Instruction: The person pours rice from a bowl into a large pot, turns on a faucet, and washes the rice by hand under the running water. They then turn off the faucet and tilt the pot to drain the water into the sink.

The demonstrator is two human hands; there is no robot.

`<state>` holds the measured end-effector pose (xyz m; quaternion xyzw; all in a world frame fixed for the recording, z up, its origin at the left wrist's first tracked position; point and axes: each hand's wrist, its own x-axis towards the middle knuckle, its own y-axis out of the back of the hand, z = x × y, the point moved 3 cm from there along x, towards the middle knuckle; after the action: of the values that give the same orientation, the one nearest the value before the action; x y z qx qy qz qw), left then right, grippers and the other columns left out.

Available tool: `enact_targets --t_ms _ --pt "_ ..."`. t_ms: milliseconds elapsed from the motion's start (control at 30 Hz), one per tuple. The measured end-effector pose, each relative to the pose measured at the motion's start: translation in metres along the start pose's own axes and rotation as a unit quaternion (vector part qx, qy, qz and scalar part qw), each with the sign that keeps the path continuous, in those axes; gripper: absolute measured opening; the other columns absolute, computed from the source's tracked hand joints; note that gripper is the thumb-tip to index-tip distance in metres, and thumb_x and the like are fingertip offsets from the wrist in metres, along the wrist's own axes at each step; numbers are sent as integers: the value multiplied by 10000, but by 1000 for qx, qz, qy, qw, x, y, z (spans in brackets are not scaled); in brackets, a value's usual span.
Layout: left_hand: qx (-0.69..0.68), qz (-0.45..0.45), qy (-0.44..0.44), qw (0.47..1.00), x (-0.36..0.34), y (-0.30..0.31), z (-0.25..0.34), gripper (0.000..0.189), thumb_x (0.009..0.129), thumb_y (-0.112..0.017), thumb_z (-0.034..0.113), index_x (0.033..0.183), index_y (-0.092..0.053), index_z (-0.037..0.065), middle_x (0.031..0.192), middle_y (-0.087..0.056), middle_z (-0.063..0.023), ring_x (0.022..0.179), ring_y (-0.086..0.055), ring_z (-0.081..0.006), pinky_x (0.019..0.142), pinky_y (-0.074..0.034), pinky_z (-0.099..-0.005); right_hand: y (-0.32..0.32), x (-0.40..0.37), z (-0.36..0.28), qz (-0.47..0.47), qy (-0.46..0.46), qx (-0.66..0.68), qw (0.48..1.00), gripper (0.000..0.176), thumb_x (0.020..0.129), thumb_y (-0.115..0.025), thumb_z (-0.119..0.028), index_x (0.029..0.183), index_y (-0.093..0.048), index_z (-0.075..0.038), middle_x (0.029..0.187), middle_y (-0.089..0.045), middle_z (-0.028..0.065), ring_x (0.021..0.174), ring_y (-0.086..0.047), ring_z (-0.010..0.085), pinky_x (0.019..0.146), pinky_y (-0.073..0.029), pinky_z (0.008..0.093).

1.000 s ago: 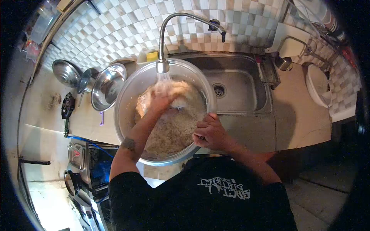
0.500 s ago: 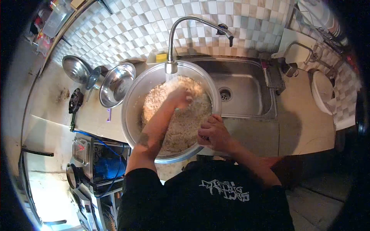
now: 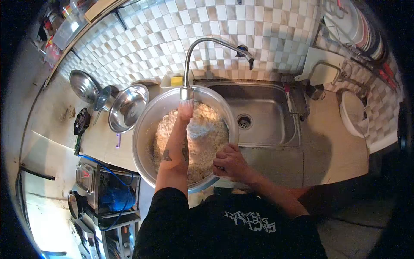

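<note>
A large round metal pot holds a mass of pale grains that looks like rice, lit brightly at the far side. Over its far rim hangs the nozzle of a flexible metal faucet, with water running from it. My left hand is right below the nozzle in the stream, above the rice; its fingers are hard to make out. At the near right, my right hand is closed around the pot's rim.
Right of the pot lies a steel sink with a drain. On the left are a shiny metal bowl, a lid and a black gas burner. A yellow sponge sits behind the pot; a white basin stands far right.
My left hand has moved from the middle of the rice up under the faucet nozzle. My right hand stays on the rim. The view has tilted up slightly.
</note>
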<state>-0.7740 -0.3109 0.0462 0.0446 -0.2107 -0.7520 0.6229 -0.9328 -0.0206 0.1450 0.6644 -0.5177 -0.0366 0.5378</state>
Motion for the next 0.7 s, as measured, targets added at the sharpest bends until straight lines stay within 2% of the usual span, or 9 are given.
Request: enact_targets --t_ms 67,133,167,233,333,433,533,633,700 --pt "109 2 135 985 -8 7 43 289 936 -464 307 1062 -597 84 748 -603 -2 639 -543 -159 548 -420 -313 -2 -4 3 -28 3 11 1000 236 736 -668 -347 733 -569 -133 766 -535 32 810 -496 240 825 -349 410" --pt "142 -29 101 984 -13 7 48 292 941 -491 346 985 -612 84 683 -578 -3 554 -500 -141 488 -379 -298 11 -1 -1 -1 18 43 999 295 745 -669 -395 754 -578 -115 792 -536 50 822 -498 248 839 -349 415" --pt "116 -59 1 991 -18 3 33 290 934 -516 349 904 -621 81 653 -559 -3 525 -472 -130 472 -360 -297 16 -3 -3 11 25 62 998 325 749 -669 -419 764 -582 -106 805 -537 59 828 -498 253 847 -349 417" --pt "107 -85 -50 989 -22 9 32 316 913 -566 345 766 -611 69 613 -520 6 499 -428 -113 460 -336 -299 18 -5 -1 5 33 68 997 349 719 -700 -451 746 -595 -120 773 -530 42 822 -501 226 825 -339 393" --pt "98 -91 128 983 -41 31 97 445 886 -599 389 638 -548 23 580 -437 44 524 -385 -98 471 -324 -316 16 -8 6 18 59 73 995 387 696 -713 -493 758 -614 -124 769 -529 32 823 -498 217 821 -332 381" --pt "189 -46 164 967 -66 48 185 459 879 -589 433 642 -564 40 564 -416 47 523 -366 -83 468 -308 -296 13 -10 12 32 81 70 994 414 693 -702 -526 774 -629 -126 794 -538 28 826 -491 218 832 -331 381" --pt "39 -114 73 990 -64 90 227 367 931 -505 385 843 -616 47 617 -461 26 536 -421 -80 486 -348 -250 14 -13 14 56 89 85 991 413 699 -694 -532 772 -632 -131 812 -544 25 825 -486 216 839 -330 382" --pt "97 -24 51 994 -78 85 337 339 952 -478 339 721 -513 93 623 -421 24 524 -360 -89 479 -309 -249 4 -14 19 82 92 113 986 384 698 -706 -502 768 -628 -133 803 -540 30 823 -486 216 826 -330 391" --pt "-103 -1 36 994 -87 88 347 369 922 -539 337 630 -472 122 583 -426 30 494 -353 -77 463 -291 -231 8 -14 19 67 91 134 985 371 700 -709 -483 771 -625 -129 801 -540 30 816 -485 217 822 -331 393"
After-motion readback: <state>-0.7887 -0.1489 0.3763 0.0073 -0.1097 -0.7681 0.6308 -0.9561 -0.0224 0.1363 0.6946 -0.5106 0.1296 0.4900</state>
